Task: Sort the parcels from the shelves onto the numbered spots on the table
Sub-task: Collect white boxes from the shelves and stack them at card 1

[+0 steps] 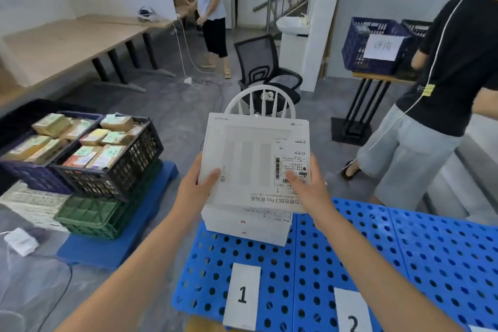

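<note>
Parcels [107,140] in brown wrap fill a dark blue crate [35,175] and a black crate [118,175] standing side by side, left of the table. The left hand [194,188] grips the left edge of a white parcel box [253,159], thumb on top. The right hand [310,188] grips its right edge, thumb on the shipping label. The box is held over a stack of white boxes [248,229] at the far left corner of the blue perforated tabletop [404,250], behind card 1 [242,294]. Card 2 [351,315] lies at the near edge, further right.
</note>
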`<state>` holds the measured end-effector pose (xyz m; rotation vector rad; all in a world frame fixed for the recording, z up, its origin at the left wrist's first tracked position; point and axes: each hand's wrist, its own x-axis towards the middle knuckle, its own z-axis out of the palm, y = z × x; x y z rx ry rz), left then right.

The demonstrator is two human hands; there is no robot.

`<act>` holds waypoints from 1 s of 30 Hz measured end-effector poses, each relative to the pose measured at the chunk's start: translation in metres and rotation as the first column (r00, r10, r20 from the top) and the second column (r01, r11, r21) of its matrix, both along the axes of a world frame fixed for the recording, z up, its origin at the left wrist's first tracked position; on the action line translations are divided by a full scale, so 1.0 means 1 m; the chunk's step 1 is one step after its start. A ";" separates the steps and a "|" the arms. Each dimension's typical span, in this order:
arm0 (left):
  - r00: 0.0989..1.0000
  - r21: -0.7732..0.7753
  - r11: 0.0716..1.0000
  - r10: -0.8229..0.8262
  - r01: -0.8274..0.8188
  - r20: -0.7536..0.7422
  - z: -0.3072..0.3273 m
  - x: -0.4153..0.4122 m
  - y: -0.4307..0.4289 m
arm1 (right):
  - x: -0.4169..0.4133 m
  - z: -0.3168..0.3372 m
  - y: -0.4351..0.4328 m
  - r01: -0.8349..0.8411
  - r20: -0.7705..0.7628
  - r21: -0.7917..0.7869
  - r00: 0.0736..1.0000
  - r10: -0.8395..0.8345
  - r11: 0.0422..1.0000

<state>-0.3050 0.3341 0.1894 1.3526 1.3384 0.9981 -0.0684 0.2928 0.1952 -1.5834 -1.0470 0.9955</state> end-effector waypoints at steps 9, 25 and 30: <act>0.994 -0.148 0.984 -0.107 0.102 -0.026 -0.037 -0.019 0.064 | -0.024 -0.031 0.037 0.105 0.048 -0.154 0.994 -0.099 0.983; 0.987 -0.205 0.968 -0.157 0.146 -0.040 -0.049 -0.024 0.084 | -0.026 -0.046 0.050 0.135 0.180 -0.295 0.980 -0.083 0.946; 0.989 -0.142 0.982 -0.133 0.123 -0.067 -0.045 -0.022 0.077 | -0.028 -0.038 0.047 0.117 0.274 -0.299 0.961 -0.032 0.947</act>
